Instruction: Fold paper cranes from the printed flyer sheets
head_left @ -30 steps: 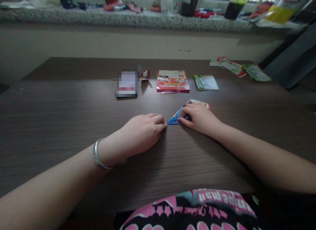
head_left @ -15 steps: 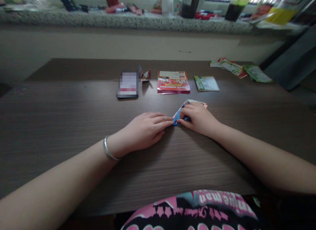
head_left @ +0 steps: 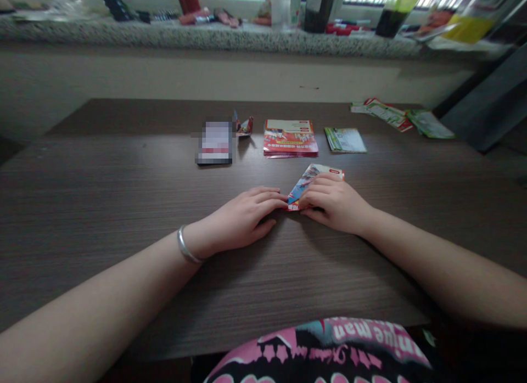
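A folded piece of printed paper, blue, red and white, lies on the dark wooden table in front of me. My right hand rests on top of it with fingers curled, pressing it flat. My left hand, with a silver bangle on the wrist, lies palm down beside it, its stretched fingertips touching the paper's left edge. Most of the paper is hidden under my right hand.
Farther back on the table lie a dark card pack, a small folded paper figure, a red leaflet stack and a green leaflet stack. More leaflets lie far right. A cluttered stone ledge runs behind.
The paper's pointed left corner has been folded in, so the shape is shorter. My left hand went from a pinch at the tip to flat fingers against the fold. My right hand stayed on the paper.
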Available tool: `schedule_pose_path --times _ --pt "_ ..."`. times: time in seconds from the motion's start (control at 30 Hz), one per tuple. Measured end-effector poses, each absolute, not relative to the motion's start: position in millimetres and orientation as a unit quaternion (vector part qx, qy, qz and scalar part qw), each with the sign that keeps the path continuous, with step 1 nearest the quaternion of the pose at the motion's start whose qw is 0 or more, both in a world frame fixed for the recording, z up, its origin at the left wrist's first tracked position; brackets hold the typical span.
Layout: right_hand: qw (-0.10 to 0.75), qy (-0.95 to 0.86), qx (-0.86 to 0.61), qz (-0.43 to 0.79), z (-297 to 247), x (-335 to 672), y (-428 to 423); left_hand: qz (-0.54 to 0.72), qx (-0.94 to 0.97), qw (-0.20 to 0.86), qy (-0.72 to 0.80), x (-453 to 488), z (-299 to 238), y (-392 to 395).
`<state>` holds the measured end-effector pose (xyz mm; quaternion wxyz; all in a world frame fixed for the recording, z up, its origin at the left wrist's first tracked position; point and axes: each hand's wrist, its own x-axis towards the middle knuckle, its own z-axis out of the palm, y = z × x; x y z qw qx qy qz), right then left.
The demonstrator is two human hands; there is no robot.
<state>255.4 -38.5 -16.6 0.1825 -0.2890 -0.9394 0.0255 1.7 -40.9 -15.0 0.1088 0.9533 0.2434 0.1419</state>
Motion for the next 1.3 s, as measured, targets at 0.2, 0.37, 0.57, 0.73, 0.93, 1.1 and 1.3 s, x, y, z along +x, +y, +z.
schedule_pose_path --times 0.2,0.37,0.57,0.73,0.93,1.1,1.3 --pt "0.167 -0.94 -0.295 0.031 -15 256 -38 0.12 0.966 0.061 0.221 1 -13 -43" --pt "0.176 -0.923 -0.342 0.011 -13 255 -39 0.09 0.971 0.021 0.222 2 -14 -46" --pt "0.187 -0.914 -0.361 0.006 -13 252 -39 0.107 0.967 0.002 0.23 7 -13 -51" --pt "0.164 -0.908 -0.384 0.018 -15 251 -34 0.126 0.964 0.013 0.232 8 -12 -51" --pt "0.169 -0.897 -0.408 0.011 -20 248 -28 0.137 0.965 0.021 0.224 8 -15 -49" --pt "0.166 -0.892 -0.419 0.028 -23 247 -25 0.148 0.964 0.037 0.216 8 -16 -48" --pt "0.158 -0.899 -0.409 0.004 -23 245 -25 0.116 0.961 0.038 0.25 12 -13 -53"
